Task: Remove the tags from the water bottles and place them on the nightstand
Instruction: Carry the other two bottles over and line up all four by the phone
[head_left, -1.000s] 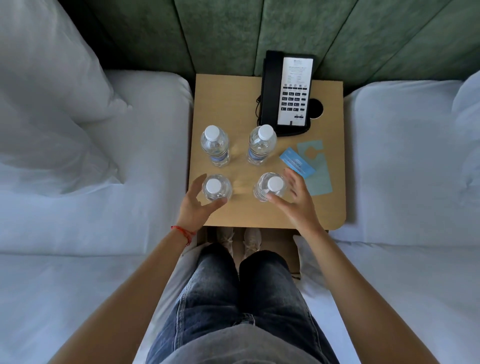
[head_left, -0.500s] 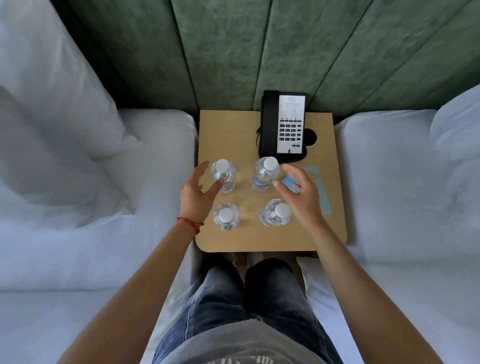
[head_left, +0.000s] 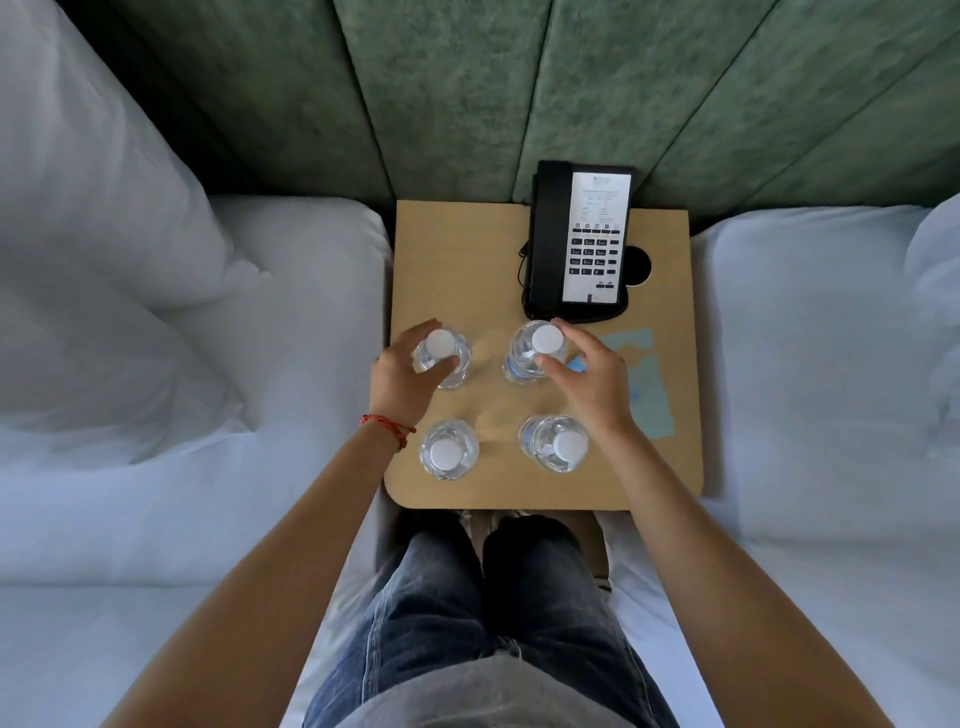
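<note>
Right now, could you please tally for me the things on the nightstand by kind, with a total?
Water bottles: 4 (far left, far right, near left, near right); the left hand and right hand grip the far two.
Telephone: 1
Blue tags: at least 2, overlapping and partly hidden by the right hand
Total: at least 7

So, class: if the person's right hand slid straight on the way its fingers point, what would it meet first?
The right hand, gripping the far-right clear plastic water bottle with a white cap, points toward the black desk telephone. It would probably meet the phone's near edge first, though depth is unclear.
</note>
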